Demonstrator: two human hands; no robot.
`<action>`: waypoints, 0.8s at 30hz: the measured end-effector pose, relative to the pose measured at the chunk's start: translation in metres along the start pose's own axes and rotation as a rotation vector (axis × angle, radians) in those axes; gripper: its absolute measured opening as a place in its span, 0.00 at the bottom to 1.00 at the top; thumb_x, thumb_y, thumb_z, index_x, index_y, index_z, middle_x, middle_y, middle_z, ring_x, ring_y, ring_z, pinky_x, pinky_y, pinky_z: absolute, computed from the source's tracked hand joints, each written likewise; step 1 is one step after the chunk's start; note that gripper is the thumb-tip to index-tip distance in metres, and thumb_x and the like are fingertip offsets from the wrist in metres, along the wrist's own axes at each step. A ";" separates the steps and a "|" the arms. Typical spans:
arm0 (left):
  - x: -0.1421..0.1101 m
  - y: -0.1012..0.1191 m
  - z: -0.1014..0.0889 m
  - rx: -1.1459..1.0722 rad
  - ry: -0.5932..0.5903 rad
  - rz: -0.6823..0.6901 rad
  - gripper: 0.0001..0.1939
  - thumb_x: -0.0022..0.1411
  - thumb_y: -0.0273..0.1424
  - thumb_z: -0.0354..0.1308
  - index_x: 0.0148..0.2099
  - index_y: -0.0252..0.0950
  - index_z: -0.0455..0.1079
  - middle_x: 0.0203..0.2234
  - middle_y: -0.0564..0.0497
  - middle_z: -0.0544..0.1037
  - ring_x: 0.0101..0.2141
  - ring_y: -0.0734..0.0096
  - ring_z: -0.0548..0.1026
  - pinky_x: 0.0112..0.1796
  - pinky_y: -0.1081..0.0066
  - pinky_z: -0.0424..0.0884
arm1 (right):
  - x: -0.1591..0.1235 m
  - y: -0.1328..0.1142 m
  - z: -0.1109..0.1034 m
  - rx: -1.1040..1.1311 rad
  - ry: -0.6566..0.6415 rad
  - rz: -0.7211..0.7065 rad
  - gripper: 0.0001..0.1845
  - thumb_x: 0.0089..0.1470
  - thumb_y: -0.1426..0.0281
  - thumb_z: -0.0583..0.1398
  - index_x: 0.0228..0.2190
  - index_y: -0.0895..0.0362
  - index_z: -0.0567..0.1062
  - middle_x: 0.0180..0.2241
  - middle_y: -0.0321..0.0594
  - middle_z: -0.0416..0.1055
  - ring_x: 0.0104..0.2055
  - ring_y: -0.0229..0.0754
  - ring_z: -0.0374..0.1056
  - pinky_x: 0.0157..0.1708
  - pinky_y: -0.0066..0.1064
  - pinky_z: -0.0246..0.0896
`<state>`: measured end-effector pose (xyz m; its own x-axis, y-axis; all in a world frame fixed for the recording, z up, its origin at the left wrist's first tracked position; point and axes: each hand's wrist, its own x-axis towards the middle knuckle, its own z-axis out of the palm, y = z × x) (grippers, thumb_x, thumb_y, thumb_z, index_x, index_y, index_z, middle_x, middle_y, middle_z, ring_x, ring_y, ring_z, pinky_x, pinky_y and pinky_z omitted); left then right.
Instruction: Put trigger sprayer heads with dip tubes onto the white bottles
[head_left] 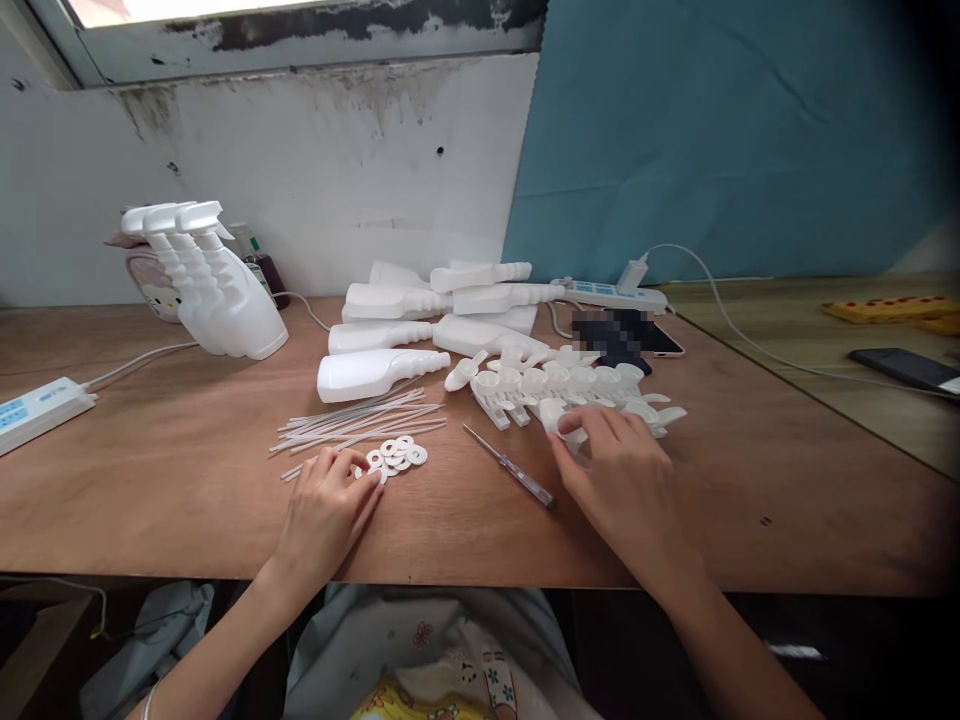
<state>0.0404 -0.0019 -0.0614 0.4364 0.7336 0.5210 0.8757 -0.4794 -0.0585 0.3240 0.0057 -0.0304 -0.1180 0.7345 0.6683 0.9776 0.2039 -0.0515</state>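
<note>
My left hand (330, 497) is at the near-left edge of a small pile of flat white ring washers (397, 455), thumb and fingers closed on one washer. On the right, my right hand (619, 470) pinches a translucent white trigger spray head (553, 414) at the near side of a row of similar spray heads (532, 382); its fingers cover part of it. Behind my left hand lie thin white plastic tubes (352, 420) in a loose bunch. A screwdriver with a clear handle (525, 483) rests on the table between my hands.
White bottles (375, 374) lie on their sides at the back. Assembled spray bottles (247, 310) stand at the left, near a power strip (45, 412). A dark phone or tablet (637, 332) and another power strip (611, 295) with cables sit at the back right of the wooden table (187, 480).
</note>
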 end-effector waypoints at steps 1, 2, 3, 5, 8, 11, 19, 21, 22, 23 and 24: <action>0.000 0.001 0.000 0.011 0.027 0.012 0.08 0.59 0.27 0.51 0.31 0.37 0.71 0.32 0.48 0.73 0.33 0.65 0.66 0.33 0.67 0.59 | 0.000 -0.005 -0.002 0.072 0.029 -0.020 0.02 0.50 0.73 0.55 0.27 0.57 0.63 0.29 0.41 0.68 0.33 0.44 0.64 0.31 0.32 0.58; 0.001 0.002 0.000 0.017 0.056 0.023 0.08 0.59 0.27 0.51 0.30 0.36 0.70 0.31 0.48 0.73 0.33 0.65 0.67 0.33 0.67 0.59 | -0.001 -0.010 -0.004 0.158 0.042 -0.041 0.03 0.50 0.73 0.55 0.28 0.56 0.63 0.30 0.41 0.68 0.34 0.43 0.65 0.32 0.31 0.59; 0.002 0.003 -0.001 0.016 0.087 0.030 0.07 0.59 0.26 0.51 0.30 0.36 0.69 0.31 0.48 0.73 0.33 0.66 0.67 0.33 0.67 0.59 | -0.003 -0.016 -0.006 0.253 0.032 -0.064 0.03 0.50 0.74 0.55 0.29 0.56 0.63 0.32 0.41 0.68 0.34 0.42 0.65 0.32 0.30 0.60; 0.002 0.007 -0.006 -0.029 0.145 0.025 0.05 0.58 0.25 0.52 0.31 0.34 0.68 0.30 0.48 0.73 0.33 0.66 0.67 0.33 0.67 0.59 | -0.009 -0.030 -0.007 0.451 -0.043 -0.105 0.07 0.49 0.76 0.54 0.33 0.56 0.62 0.34 0.40 0.68 0.33 0.39 0.66 0.32 0.28 0.62; 0.002 0.016 -0.015 -0.262 0.183 -0.042 0.04 0.59 0.24 0.50 0.33 0.34 0.65 0.29 0.49 0.71 0.33 0.68 0.67 0.34 0.68 0.61 | -0.020 -0.050 -0.003 0.687 -0.223 -0.160 0.16 0.46 0.80 0.54 0.39 0.56 0.62 0.35 0.39 0.68 0.35 0.38 0.67 0.35 0.28 0.63; -0.001 0.026 -0.024 -0.589 0.119 -0.156 0.05 0.61 0.24 0.48 0.33 0.35 0.63 0.26 0.51 0.70 0.29 0.73 0.66 0.31 0.72 0.63 | -0.027 -0.065 0.003 0.816 -0.337 -0.218 0.20 0.44 0.82 0.53 0.41 0.56 0.62 0.36 0.39 0.69 0.38 0.40 0.67 0.37 0.30 0.64; -0.002 0.044 -0.022 -0.836 0.041 -0.204 0.05 0.60 0.26 0.51 0.36 0.36 0.68 0.25 0.52 0.69 0.26 0.76 0.65 0.27 0.75 0.63 | -0.033 -0.078 0.013 0.961 -0.358 -0.201 0.20 0.45 0.79 0.55 0.42 0.56 0.61 0.34 0.40 0.69 0.34 0.40 0.68 0.33 0.29 0.65; -0.002 0.045 -0.020 -0.806 0.032 -0.184 0.04 0.60 0.25 0.52 0.36 0.36 0.68 0.24 0.52 0.67 0.25 0.77 0.64 0.25 0.75 0.62 | -0.035 -0.079 0.014 0.985 -0.347 -0.192 0.19 0.46 0.78 0.55 0.42 0.56 0.61 0.35 0.41 0.69 0.34 0.39 0.68 0.32 0.29 0.65; -0.002 0.046 -0.020 -0.790 0.037 -0.171 0.04 0.59 0.25 0.52 0.35 0.36 0.68 0.24 0.53 0.67 0.24 0.77 0.64 0.25 0.76 0.62 | -0.035 -0.080 0.015 0.995 -0.347 -0.187 0.19 0.46 0.78 0.55 0.42 0.56 0.61 0.35 0.41 0.69 0.33 0.39 0.69 0.31 0.28 0.65; -0.002 0.046 -0.019 -0.772 0.048 -0.166 0.04 0.59 0.25 0.53 0.35 0.36 0.68 0.24 0.53 0.66 0.24 0.77 0.64 0.25 0.76 0.62 | -0.035 -0.080 0.015 1.006 -0.352 -0.182 0.19 0.47 0.78 0.55 0.42 0.56 0.61 0.35 0.40 0.70 0.33 0.38 0.69 0.31 0.28 0.64; -0.002 0.047 -0.019 -0.756 0.061 -0.174 0.04 0.58 0.25 0.53 0.36 0.36 0.68 0.24 0.54 0.65 0.24 0.77 0.64 0.25 0.76 0.62 | -0.035 -0.080 0.015 1.017 -0.365 -0.177 0.18 0.47 0.78 0.55 0.42 0.56 0.61 0.34 0.40 0.70 0.32 0.38 0.69 0.30 0.27 0.64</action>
<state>0.0767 -0.0345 -0.0488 0.2742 0.8108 0.5171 0.5416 -0.5745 0.6137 0.2474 -0.0265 -0.0610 -0.4510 0.7553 0.4755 0.3603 0.6415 -0.6773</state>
